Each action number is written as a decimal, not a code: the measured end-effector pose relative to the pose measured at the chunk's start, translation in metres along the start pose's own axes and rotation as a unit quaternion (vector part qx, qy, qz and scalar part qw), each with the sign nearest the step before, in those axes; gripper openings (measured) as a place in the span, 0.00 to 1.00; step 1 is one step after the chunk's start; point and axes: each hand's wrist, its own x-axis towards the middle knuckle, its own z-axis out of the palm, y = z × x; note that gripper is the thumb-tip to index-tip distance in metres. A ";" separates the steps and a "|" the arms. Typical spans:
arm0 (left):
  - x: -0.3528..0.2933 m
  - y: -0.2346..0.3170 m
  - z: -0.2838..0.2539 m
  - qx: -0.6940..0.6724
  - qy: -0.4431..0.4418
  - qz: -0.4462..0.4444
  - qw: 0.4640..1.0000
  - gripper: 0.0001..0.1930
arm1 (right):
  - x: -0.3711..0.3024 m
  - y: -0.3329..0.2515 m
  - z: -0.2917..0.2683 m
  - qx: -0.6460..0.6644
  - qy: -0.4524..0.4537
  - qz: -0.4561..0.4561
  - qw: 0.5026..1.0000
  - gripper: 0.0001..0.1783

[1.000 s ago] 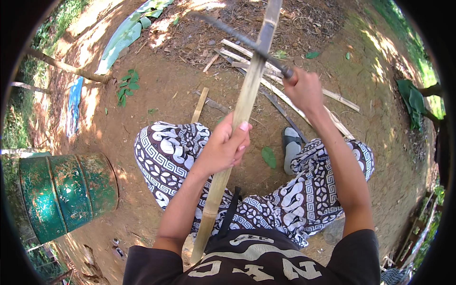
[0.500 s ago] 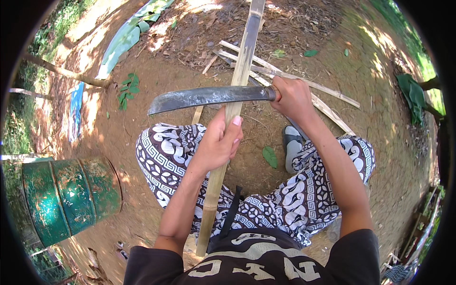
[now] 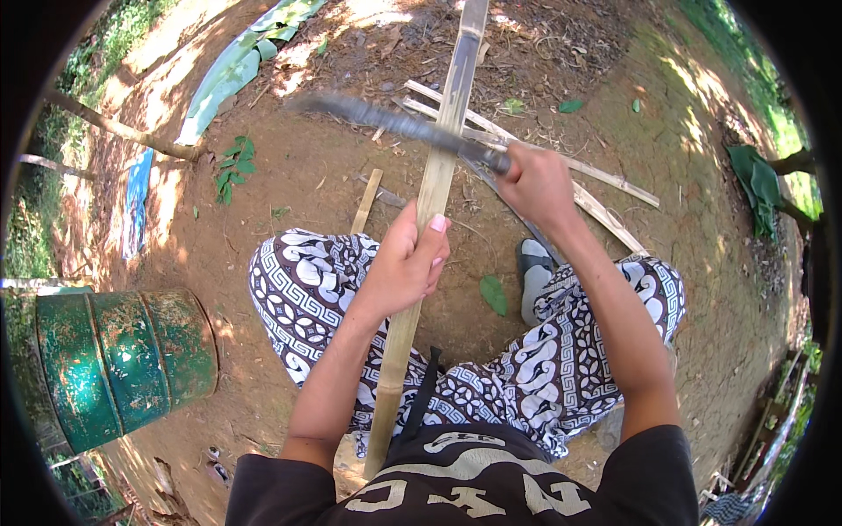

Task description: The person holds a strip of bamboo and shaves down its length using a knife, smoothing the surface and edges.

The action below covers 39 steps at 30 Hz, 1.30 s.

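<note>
Both clamped: my left hand round the bamboo slanting up from my lap, my right hand on the machete crossing it. Apparently I'm shaving; the next stroke calls for steadiness.

Count: hands, two (left hand, right hand); long-bladed knife, one; held bamboo length, one; green metal drum, one; blue sheet, one; leafy sprig, one; visible shoe, one. Single green leaves, at least three. Loose pale strips, at least three; they overlap, exact number not resolved.
</note>
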 end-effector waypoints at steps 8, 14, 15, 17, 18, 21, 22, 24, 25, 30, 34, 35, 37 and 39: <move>0.000 -0.011 -0.001 0.060 0.017 0.001 0.998 0.15 | -0.023 -0.026 0.005 -0.008 -0.032 -0.118 0.992 0.08; 0.000 -0.015 0.000 0.093 0.019 0.054 0.994 0.13 | -0.015 -0.010 0.015 0.000 0.008 -0.138 0.990 0.08; 0.001 -0.015 0.001 0.090 0.022 0.060 0.994 0.12 | -0.013 -0.007 0.017 0.002 0.020 -0.140 0.990 0.09; 0.004 -0.014 0.002 0.082 0.031 0.051 0.995 0.12 | -0.009 0.002 0.021 0.000 0.028 -0.124 0.992 0.11; 0.006 -0.013 0.003 0.078 0.035 0.047 0.995 0.11 | -0.008 0.004 0.023 -0.001 0.033 -0.117 0.993 0.12; 0.008 -0.016 0.002 0.099 0.035 0.067 0.992 0.11 | -0.007 0.007 0.023 -0.002 0.042 -0.116 0.992 0.11; 0.008 -0.016 0.002 0.101 0.035 0.071 0.992 0.11 | -0.006 0.007 0.023 -0.005 0.039 -0.120 0.992 0.11; 0.009 -0.015 0.003 0.102 0.037 0.081 0.991 0.11 | -0.004 0.009 0.023 -0.013 0.033 -0.128 0.991 0.09; 0.009 -0.015 0.003 0.102 0.039 0.076 0.991 0.11 | -0.003 0.009 0.024 -0.011 0.032 -0.124 0.992 0.09; 0.005 -0.011 -0.001 0.089 0.038 0.020 0.995 0.09 | 0.002 0.016 0.024 -0.010 0.024 -0.075 0.997 0.07; -0.009 -0.023 0.007 0.083 -0.019 -0.005 0.996 0.13 | 0.043 0.058 -0.013 -0.046 0.075 0.174 0.981 0.09; -0.008 -0.020 0.008 0.075 -0.014 0.002 0.997 0.13 | 0.046 0.063 -0.018 -0.044 0.090 0.183 0.978 0.10; -0.002 -0.006 0.002 0.063 0.000 0.016 0.998 0.13 | 0.034 0.043 -0.013 -0.001 0.049 0.148 0.988 0.09; 0.000 -0.001 -0.001 0.037 0.008 0.006 0.999 0.12 | 0.013 0.019 -0.004 0.020 0.011 0.081 0.996 0.08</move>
